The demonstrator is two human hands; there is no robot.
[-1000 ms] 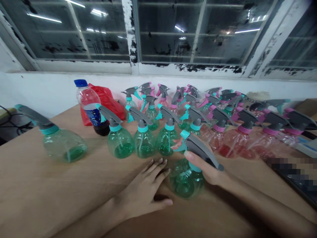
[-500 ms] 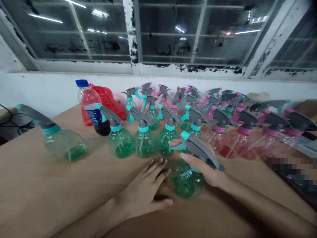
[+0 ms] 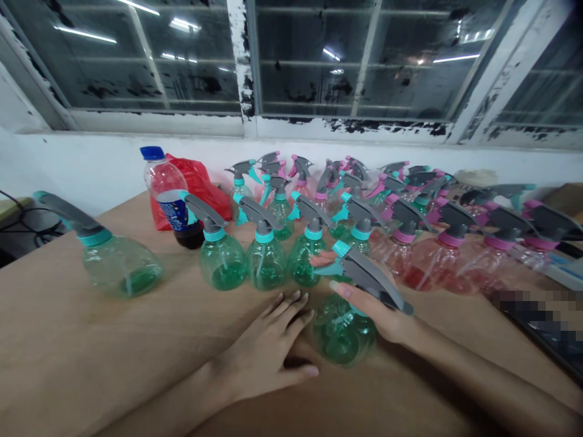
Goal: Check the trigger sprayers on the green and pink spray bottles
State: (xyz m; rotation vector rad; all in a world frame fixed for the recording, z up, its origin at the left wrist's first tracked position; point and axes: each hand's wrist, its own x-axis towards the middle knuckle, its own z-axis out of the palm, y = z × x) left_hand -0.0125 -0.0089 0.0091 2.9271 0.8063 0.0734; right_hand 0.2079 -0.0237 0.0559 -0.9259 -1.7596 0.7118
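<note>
A green spray bottle [image 3: 342, 340] with a grey and turquoise trigger head stands on the wooden table in front of me. My right hand [image 3: 380, 312] is wrapped round its neck below the head, thumb on the near side and fingertips showing past the trigger. Left of this bottle, my left hand [image 3: 268, 349] lies flat on the table with its fingers stretched out, holding nothing. Just beyond my hands a row of green spray bottles includes a middle one [image 3: 268, 267] and another [image 3: 224, 267] to its left.
Pink spray bottles [image 3: 449, 267] continue the row to the right, with more behind. A larger-looking green spray bottle [image 3: 121, 264] stands alone at left. Behind it are a dark drink bottle [image 3: 173, 212] and a red plastic bag [image 3: 200, 188]. A dark, partly blurred object [image 3: 542, 334] lies at right.
</note>
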